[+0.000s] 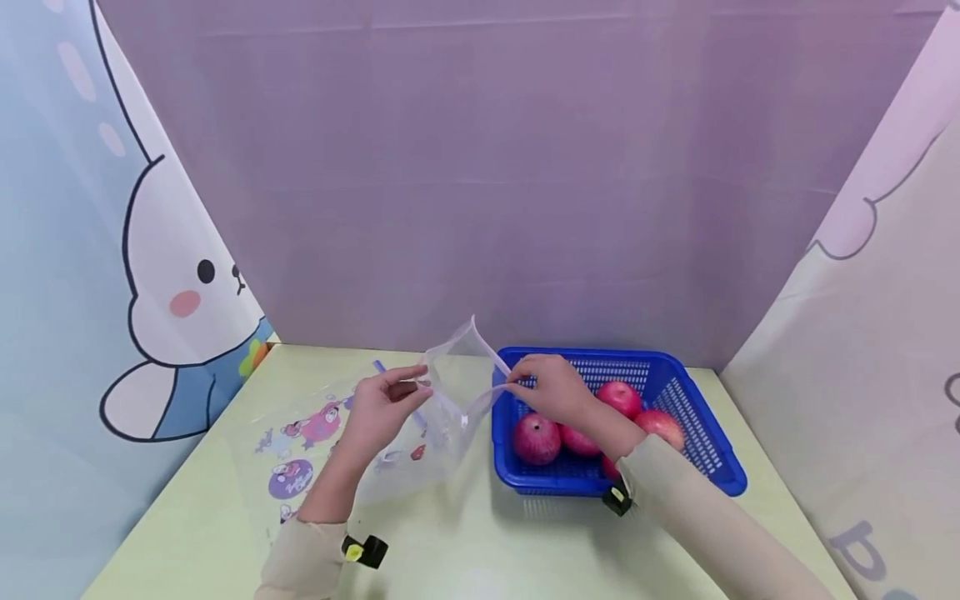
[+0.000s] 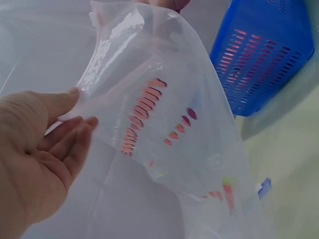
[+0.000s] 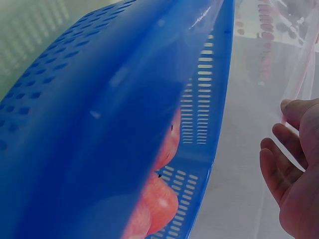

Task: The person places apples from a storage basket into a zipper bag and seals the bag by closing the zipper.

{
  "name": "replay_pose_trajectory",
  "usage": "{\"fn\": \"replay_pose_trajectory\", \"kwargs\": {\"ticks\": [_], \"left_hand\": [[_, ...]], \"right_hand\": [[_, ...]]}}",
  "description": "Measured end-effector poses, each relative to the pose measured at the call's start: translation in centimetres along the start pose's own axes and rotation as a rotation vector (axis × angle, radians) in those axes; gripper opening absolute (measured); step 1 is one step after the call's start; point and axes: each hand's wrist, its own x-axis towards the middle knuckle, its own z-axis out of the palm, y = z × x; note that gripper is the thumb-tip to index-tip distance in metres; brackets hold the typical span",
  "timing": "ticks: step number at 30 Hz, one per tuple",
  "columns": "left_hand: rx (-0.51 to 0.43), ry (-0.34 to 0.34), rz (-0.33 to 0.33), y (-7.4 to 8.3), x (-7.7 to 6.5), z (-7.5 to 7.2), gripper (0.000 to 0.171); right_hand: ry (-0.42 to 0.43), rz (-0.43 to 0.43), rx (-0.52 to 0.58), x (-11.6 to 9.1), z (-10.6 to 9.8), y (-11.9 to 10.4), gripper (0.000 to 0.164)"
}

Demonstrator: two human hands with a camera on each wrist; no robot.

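Observation:
Between both hands a clear plastic zip bag (image 1: 457, 417) with printed pictures is held up, its mouth spread apart. My left hand (image 1: 381, 408) pinches one side of the bag's opening between thumb and fingers; the left wrist view shows that edge at the thumb tip, with red and purple printing on the bag (image 2: 144, 109). My right hand (image 1: 551, 387) pinches the opposite side, above the left rim of a blue plastic basket (image 1: 517, 483). Inside the basket lie several red apples (image 1: 537, 439), partly hidden by the right arm. Nothing shows inside the bag.
More clear printed plastic, apparently bags (image 1: 292, 477), lies flat on the pale yellow table (image 1: 450, 550) at the left. A mauve cloth wall (image 1: 487, 183) closes off the back. Printed curtains (image 1: 187, 317) stand at either side.

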Motion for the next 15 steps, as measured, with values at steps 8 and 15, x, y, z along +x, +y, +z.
{"fn": "replay_pose_trajectory", "kwargs": {"ticks": [8, 15], "left_hand": [[-0.064, 0.094, 0.048, -0.5, 0.8, 0.4, 0.053], [-0.073, 0.195, -0.037, -0.8, 0.6, 0.3, 0.039]], "right_hand": [[0.012, -0.012, 0.001, -0.3, -0.3, 1.0, 0.006], [0.008, 0.006, 0.011, -0.4, -0.3, 1.5, 0.007]]}}
